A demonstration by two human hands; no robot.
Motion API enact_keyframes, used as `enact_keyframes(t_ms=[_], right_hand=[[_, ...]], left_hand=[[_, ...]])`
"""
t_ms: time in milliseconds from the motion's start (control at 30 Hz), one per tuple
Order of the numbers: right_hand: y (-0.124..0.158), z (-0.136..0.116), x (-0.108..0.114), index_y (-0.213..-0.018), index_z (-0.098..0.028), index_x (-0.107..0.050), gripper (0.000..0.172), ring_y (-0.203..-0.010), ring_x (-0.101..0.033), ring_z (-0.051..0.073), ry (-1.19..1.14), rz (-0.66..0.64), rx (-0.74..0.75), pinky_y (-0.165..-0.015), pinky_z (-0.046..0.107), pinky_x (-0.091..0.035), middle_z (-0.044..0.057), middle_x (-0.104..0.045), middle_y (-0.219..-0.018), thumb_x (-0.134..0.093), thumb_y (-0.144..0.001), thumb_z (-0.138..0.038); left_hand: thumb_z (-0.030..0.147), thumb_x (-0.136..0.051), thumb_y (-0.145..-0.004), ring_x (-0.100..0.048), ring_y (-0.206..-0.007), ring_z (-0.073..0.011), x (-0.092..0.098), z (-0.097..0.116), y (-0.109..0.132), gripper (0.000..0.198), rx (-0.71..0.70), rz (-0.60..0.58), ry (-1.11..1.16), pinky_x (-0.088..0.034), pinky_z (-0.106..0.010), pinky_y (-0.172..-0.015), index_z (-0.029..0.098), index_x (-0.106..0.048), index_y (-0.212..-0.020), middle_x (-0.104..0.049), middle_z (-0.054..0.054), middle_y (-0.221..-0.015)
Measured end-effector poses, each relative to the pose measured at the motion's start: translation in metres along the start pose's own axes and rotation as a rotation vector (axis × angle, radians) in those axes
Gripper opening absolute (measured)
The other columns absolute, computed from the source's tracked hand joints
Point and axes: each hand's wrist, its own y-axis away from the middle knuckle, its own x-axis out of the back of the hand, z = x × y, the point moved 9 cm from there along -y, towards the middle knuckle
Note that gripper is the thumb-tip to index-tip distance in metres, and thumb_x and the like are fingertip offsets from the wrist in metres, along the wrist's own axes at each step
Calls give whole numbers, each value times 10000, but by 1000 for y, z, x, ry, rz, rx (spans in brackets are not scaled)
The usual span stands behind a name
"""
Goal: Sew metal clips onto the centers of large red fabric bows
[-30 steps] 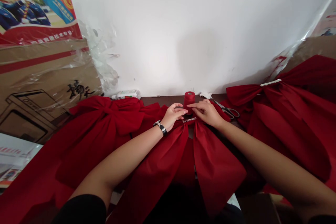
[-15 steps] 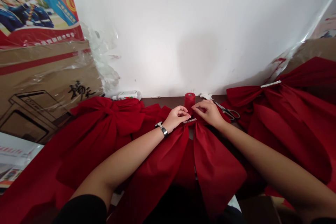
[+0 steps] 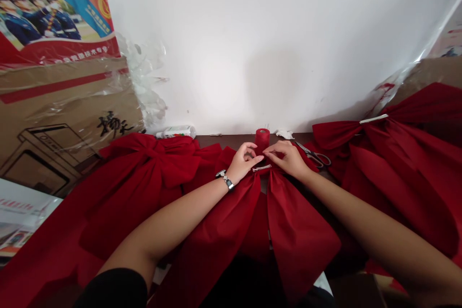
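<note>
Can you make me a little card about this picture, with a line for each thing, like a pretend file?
Left hand: fingers curled just above the metal clip, bracelet on the wrist
Right hand: fingertips pinched beside the left hand, above the clip; anything held is too small to tell
Under the hands: red cloth bow, long tails hanging toward the person
Nearby: red thread spool, scissors
Rest: two more red bows, white bottle, cardboard box, poster, white wall

Bow: red cloth bow (image 3: 299, 236), two long tails spread toward the near side
Clip: metal clip (image 3: 262, 168) across its top
Spool: red thread cone (image 3: 262, 138), upright just beyond
</note>
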Motion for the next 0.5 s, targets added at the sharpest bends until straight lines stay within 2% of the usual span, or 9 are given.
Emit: enact_keyframes(t_ms=[67,167,267,400,500], right_hand=[[0,-3,-1,-841,-214,-694,170,-712,-580,171,-7,-10,23,-794,360,-384,26,-713,-782,-561,-888,-309],[1,-8,-1,-826,-210,-695,163,-676,-564,164,5,-20,46,-769,349,-375,17,-684,-710,-576,-880,-307],[0,-9,0,-823,-211,-694,159,-670,-562,161,4,-20,46,-764,346,-372,15,-681,-708,-575,-880,-299],[-2,-11,4,-819,-210,-681,159,-699,-573,167,15,-3,58,-778,350,-382,21,-673,-726,-557,-887,-282],[-2,-12,9,-824,-214,-670,139,-808,-593,192,39,32,88,-824,367,-402,44,-655,-812,-555,-880,-269]], left_hand=[[375,-709,-733,-427,-499,-56,-2,0,-1,366,-33,-22,-40,-353,-197,-494,208,-583,-1033,-532,32,-748],[380,-646,-786,-492,-583,-96,-1,2,-2,233,-92,-24,-127,-392,-220,-578,169,-648,-884,-587,-2,-729],[374,-627,-797,-535,-660,-122,1,3,-2,222,-107,-8,-183,-408,-233,-650,154,-647,-778,-623,-22,-732],[381,-609,-808,-522,-644,-114,-2,4,-1,227,-84,-33,-208,-400,-230,-634,156,-626,-786,-615,-14,-731],[388,-619,-798,-481,-596,-93,0,7,0,231,-71,-24,-167,-377,-213,-578,160,-600,-769,-570,6,-680]])
